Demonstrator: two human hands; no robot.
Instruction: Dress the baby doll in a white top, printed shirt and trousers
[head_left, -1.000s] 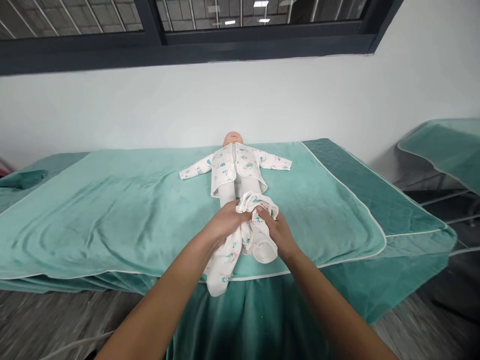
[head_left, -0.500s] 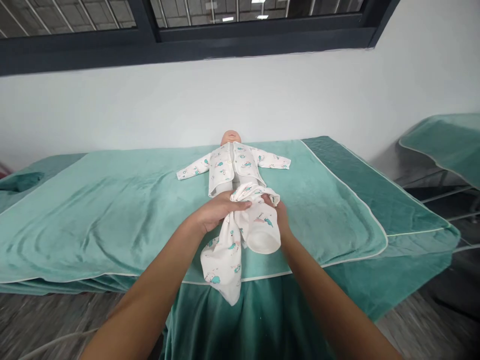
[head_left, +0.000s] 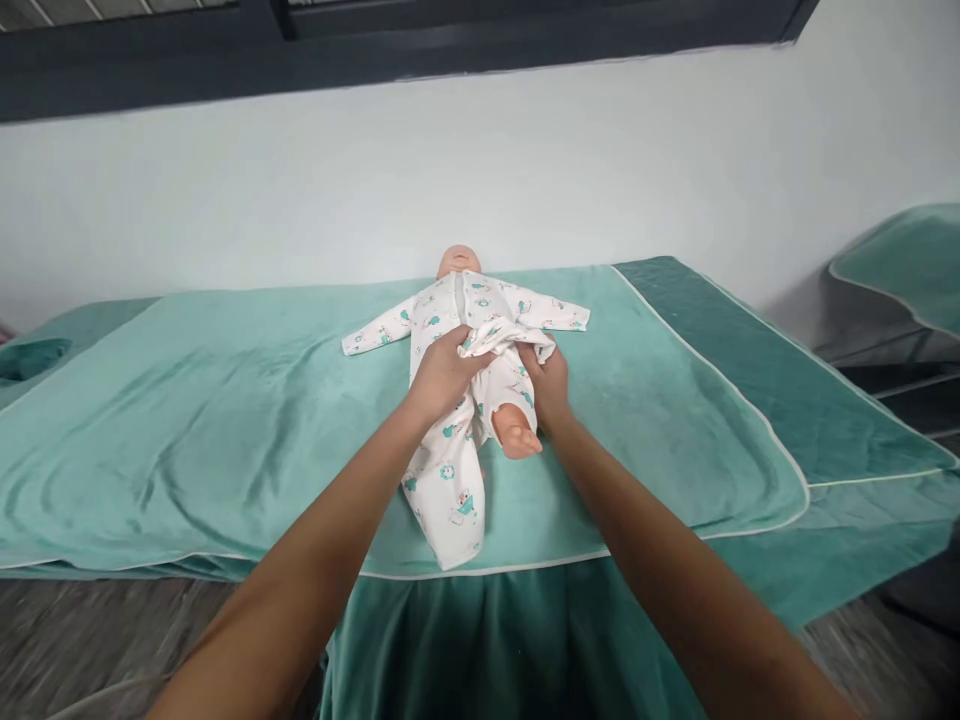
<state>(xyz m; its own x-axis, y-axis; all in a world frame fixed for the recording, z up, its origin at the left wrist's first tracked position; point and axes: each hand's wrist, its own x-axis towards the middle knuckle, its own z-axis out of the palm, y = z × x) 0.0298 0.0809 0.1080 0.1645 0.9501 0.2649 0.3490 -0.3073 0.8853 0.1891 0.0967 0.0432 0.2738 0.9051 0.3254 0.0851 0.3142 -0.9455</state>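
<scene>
A baby doll (head_left: 459, 260) lies on its back, head toward the wall, arms spread in a white printed jacket (head_left: 487, 298). My left hand (head_left: 444, 375) grips the bunched waist of white printed baby pants (head_left: 454, 500) on one side. On the other side my right hand (head_left: 547, 378) pinches the same waistband. One pant leg is on the doll, and its bare foot (head_left: 516, 432) sticks out of the cuff. The other pant leg hangs flat toward the bed's front edge; the doll's second leg is mostly hidden under it.
A light green blanket (head_left: 225, 400) with pale piping covers the bed, over a darker green cover (head_left: 720, 350). Behind is a white wall (head_left: 450, 170) below a dark window frame (head_left: 412, 55). Another green-covered surface (head_left: 907, 260) stands at the right.
Both hands have moved up toward the doll's body, drawing the pants higher. The doll's foot has come out of the cuff. The camera view has shifted slightly.
</scene>
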